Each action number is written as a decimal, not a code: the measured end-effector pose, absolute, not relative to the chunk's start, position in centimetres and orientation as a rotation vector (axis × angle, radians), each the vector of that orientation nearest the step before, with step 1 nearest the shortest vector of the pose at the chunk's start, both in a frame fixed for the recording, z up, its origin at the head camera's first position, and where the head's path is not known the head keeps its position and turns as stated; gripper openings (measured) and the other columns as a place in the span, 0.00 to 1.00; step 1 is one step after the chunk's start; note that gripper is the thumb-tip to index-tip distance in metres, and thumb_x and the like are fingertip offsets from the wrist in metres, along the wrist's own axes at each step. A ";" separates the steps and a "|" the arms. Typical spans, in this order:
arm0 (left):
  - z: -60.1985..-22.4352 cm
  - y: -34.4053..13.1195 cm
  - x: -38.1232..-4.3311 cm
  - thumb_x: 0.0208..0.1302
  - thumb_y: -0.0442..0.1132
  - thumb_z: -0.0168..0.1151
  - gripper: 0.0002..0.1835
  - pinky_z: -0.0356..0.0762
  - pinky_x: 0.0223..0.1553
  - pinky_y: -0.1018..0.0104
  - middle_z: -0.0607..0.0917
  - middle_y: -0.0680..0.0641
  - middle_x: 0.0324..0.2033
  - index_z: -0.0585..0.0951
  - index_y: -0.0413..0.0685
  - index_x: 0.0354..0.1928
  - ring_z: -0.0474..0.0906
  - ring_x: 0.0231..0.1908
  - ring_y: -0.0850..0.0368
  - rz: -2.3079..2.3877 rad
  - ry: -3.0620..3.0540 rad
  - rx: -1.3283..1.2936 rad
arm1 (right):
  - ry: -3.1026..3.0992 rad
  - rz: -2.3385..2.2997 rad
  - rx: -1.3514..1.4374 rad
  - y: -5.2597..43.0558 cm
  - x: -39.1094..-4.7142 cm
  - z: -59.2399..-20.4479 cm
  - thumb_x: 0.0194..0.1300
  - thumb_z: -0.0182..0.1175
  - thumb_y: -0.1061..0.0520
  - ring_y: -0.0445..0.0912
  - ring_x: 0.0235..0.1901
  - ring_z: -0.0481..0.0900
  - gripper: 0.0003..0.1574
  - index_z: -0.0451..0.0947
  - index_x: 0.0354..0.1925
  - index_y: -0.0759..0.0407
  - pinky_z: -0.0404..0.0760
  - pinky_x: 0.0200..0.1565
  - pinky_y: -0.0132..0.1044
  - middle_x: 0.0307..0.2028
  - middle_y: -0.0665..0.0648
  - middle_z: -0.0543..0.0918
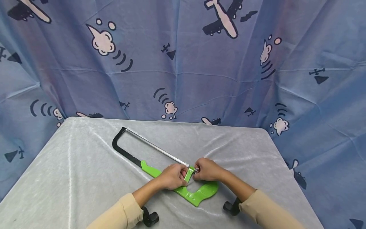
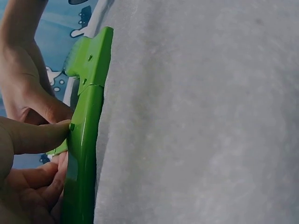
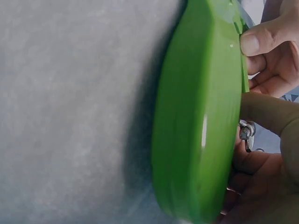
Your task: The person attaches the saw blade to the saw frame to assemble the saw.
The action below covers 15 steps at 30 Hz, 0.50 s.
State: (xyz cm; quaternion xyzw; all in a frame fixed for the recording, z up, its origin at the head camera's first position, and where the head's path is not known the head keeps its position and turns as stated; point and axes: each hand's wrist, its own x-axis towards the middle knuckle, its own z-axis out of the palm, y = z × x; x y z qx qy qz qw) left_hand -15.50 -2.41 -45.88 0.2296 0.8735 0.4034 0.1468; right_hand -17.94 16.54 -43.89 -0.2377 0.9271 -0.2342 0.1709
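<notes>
A hacksaw with a green handle (image 1: 207, 190) lies slantwise on the table, its black bow (image 1: 127, 155) reaching to the upper left. The silver blade (image 1: 157, 148) spans from the bow's tip to a green upright by the handle. My left hand (image 1: 172, 177) grips that upright, the thumb (image 2: 39, 137) pressed against the green frame in the left wrist view. At the blade's near end, my right hand (image 1: 208, 169) pinches the metal wing nut (image 3: 246, 133) with thumb and fingers. Part of the nut is hidden behind the fingers.
A pale grey plush cloth (image 1: 85, 178) covers the table. Behind it hangs a blue curtain (image 1: 183, 57) with printed planes and clouds. Black wrist camera mounts (image 1: 150, 218) stick out below both forearms, close over the cloth.
</notes>
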 end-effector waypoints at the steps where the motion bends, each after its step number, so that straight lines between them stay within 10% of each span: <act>1: -45.9 -2.4 -15.5 0.42 0.34 0.70 0.14 0.67 0.30 0.73 0.77 0.55 0.24 0.77 0.45 0.33 0.69 0.24 0.70 1.163 2.513 0.662 | 2.639 -0.658 -0.662 16.5 -17.9 -43.9 0.41 0.65 0.58 0.37 0.15 0.64 0.13 0.68 0.15 0.54 0.64 0.18 0.31 0.12 0.43 0.66; 15: -46.1 -2.5 -15.6 0.42 0.33 0.71 0.14 0.68 0.31 0.73 0.78 0.54 0.24 0.77 0.45 0.33 0.69 0.23 0.70 1.201 2.490 0.668 | 2.649 -0.660 -0.632 16.3 -17.7 -43.9 0.42 0.63 0.60 0.38 0.14 0.64 0.11 0.68 0.14 0.55 0.62 0.17 0.31 0.11 0.44 0.65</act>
